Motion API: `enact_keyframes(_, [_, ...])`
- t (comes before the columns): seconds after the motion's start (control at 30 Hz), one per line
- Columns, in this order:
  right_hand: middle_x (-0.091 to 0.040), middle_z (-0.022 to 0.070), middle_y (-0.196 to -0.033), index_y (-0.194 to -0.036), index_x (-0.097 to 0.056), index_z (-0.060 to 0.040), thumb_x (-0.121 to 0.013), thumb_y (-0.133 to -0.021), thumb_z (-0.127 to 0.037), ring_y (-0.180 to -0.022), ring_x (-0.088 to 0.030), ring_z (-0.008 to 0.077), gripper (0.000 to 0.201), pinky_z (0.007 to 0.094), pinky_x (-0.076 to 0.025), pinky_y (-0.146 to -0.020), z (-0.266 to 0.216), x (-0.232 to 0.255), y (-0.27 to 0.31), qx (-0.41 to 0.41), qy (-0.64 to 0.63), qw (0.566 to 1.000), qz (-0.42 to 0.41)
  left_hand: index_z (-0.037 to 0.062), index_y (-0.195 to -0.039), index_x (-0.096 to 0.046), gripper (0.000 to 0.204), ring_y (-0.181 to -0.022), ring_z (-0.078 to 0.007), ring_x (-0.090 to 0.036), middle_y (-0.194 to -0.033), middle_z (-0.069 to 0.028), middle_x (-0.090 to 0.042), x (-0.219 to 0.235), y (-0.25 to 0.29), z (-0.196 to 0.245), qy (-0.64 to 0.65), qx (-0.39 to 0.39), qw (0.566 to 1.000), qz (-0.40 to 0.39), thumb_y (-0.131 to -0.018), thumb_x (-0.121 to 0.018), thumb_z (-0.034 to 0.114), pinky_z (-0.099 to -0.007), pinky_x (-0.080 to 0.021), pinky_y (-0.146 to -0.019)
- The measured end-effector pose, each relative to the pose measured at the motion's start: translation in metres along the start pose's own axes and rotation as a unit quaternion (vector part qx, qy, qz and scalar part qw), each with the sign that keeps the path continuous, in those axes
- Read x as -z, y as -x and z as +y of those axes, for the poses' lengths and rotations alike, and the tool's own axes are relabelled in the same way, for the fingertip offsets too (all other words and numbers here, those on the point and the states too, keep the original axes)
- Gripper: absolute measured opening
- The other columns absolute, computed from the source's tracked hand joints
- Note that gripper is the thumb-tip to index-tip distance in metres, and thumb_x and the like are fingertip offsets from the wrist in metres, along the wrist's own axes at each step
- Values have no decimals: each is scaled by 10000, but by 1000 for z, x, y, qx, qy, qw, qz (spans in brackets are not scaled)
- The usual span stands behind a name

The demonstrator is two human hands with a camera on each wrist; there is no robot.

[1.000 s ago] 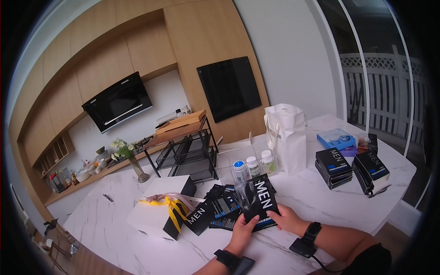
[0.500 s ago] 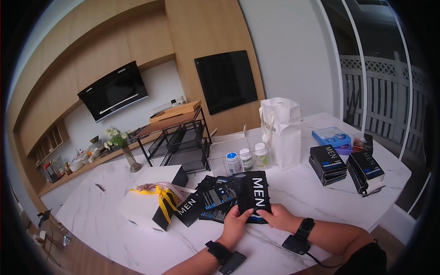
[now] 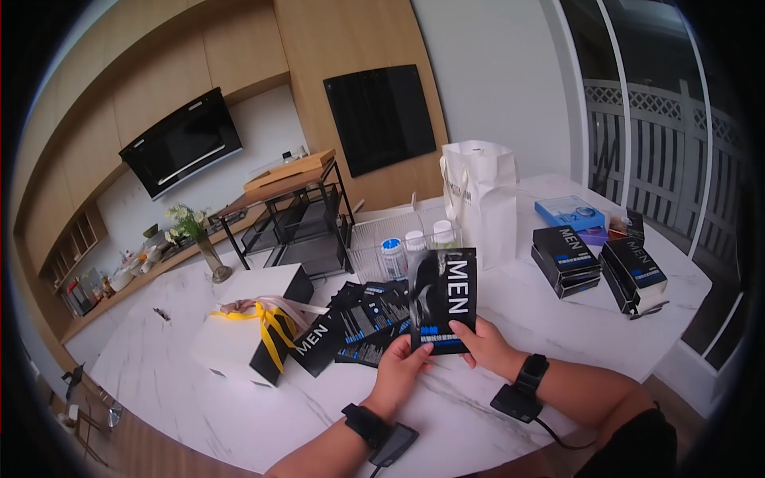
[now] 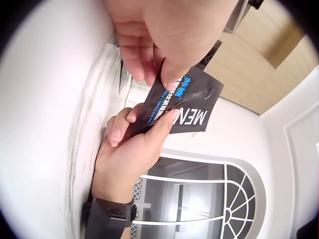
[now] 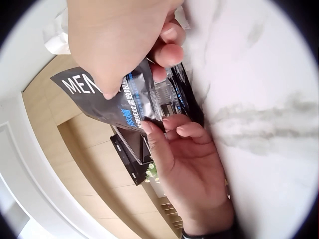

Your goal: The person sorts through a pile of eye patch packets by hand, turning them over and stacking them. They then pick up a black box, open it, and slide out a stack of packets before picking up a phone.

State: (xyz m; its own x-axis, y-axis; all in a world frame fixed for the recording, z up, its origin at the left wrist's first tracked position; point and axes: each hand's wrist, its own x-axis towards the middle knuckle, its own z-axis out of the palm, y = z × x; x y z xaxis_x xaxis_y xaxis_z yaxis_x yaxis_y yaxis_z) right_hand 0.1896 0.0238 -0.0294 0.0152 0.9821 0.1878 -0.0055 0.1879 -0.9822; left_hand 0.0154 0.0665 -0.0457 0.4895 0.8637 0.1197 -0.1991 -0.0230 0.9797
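White marbled table (image 3: 183, 402) below, and the left hand (image 3: 398, 368) pinches the bottom of a black MEN packet (image 3: 441, 296), the right hand (image 3: 491, 349) gripping its right side! Loose black packets (image 3: 374, 311) lie just beyond the left hand, a white bag (image 3: 492, 203) farther past the right.

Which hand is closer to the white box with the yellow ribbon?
The left hand. In the head view, it's right of the white box, at the lower left corner of the black packet; the right hand is farther right, holding the packet's other side.
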Motion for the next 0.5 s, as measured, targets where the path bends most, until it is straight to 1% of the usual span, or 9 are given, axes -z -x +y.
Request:
enact_keyframes(0.07, [-501,24,-618,-944,-470,-24,-521,-886,-240,-374,-416,73,230,217,-337,-342,1,-3,3,-19,17,998,-60,60,-929,-558,82,-710,-47,-528,-820,14,-578,-1,1,3,57,7,997,44,-858,-553,100,-182,-477,-625])
enact_keyframes(0.1, [-501,21,-608,-912,-468,-30,-528,-880,-206,-377,-417,72,190,219,-340,-346,-3,-5,6,3,35,994,-102,59,-932,-560,83,-708,-44,-526,-820,14,-576,0,1,5,81,6,995,64,-859,-550,97,-177,-480,-616])
enact_keyframes(0.17, [-498,22,-589,-878,-457,-35,-501,-892,-211,-376,-413,73,182,223,-343,-348,1,-7,7,-3,51,995,-90,57,-938,-559,88,-722,-53,-537,-833,11,-580,1,1,7,68,11,995,75,-858,-550,94,-185,-493,-636])
enact_keyframes(0.2, [-498,22,-589,-878,-457,-35,-501,-892,-211,-376,-413,73,182,223,-343,-348,1,-6,6,-4,49,995,-90,53,-935,-557,88,-731,-57,-543,-839,8,-582,-2,3,9,71,5,995,66,-858,-551,93,-190,-498,-648])
enact_keyframes(0.27, [-489,20,-563,-838,-450,-38,-461,-909,-218,-378,-416,74,194,226,-346,-350,-1,-3,3,-29,26,999,-37,44,-933,-554,87,-751,-69,-559,-853,0,-588,-5,5,11,61,-13,997,37,-858,-550,86,-202,-507,-675])
enact_keyframes(0.3, [-489,20,-563,-838,-450,-38,-461,-909,-218,-378,-416,74,194,226,-346,-350,1,-3,2,-29,25,999,-37,44,-933,-554,87,-751,-69,-559,-853,0,-588,-5,5,11,60,-13,997,37,-858,-550,86,-202,-507,-675])
enact_keyframes(0.4, [-481,20,-546,-825,-455,-36,-432,-920,-226,-375,-417,77,214,227,-346,-348,2,-4,5,-26,47,997,-47,42,-922,-552,92,-723,-57,-557,-829,-1,-587,-2,2,5,82,-23,995,52,-847,-572,91,-191,-501,-654])
enact_keyframes(0.47, [-479,20,-540,-819,-459,-35,-428,-920,-218,-372,-416,80,211,228,-346,-347,-7,-9,11,21,85,990,-107,47,-941,-560,90,-746,-72,-560,-862,-3,-594,2,0,4,67,-12,996,62,-856,-547,75,-215,-509,-680])
enact_keyframes(0.5, [-479,20,-540,-819,-459,-35,-428,-920,-218,-372,-416,80,211,228,-346,-347,-4,-7,8,22,85,990,-106,47,-941,-560,90,-746,-72,-560,-862,-3,-594,1,1,4,66,-13,996,61,-856,-547,75,-215,-509,-680])
